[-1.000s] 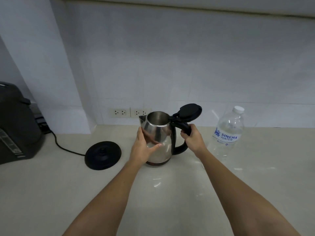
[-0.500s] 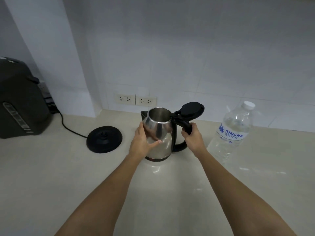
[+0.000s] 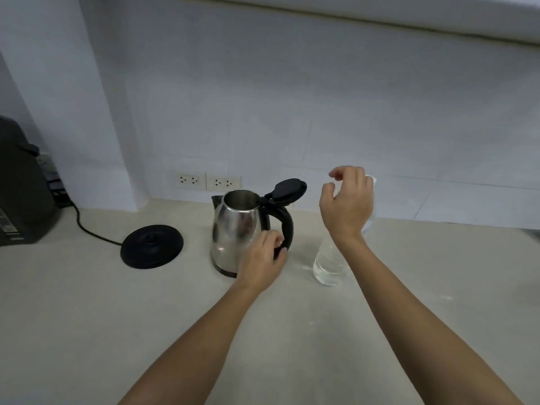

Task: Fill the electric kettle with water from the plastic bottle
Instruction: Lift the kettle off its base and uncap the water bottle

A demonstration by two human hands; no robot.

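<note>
On the pale surface [image 3: 87, 317], the electric kettle [image 3: 238, 229] stands upright, lid [image 3: 287, 189] flipped open behind its mouth. Left hand [image 3: 261, 260] sits at the kettle's lower right; fingers [image 3: 276, 239] curl loosely at the foot of the black handle [image 3: 287, 226], touching it. Firm grip or mere contact: cannot tell. Right of the kettle, the plastic bottle [image 3: 328, 266] stands upright; only its clear base and a sliver of the top show. Right hand [image 3: 347, 206] hovers in front of the bottle's upper part, fingers released, half-curled, gripping nothing. Left of the kettle: round black base [image 3: 152, 249], cord [image 3: 87, 229] running to a dark appliance [image 3: 20, 185], cut off at the frame edge. Behind the kettle: two wall sockets [image 3: 207, 181].
</note>
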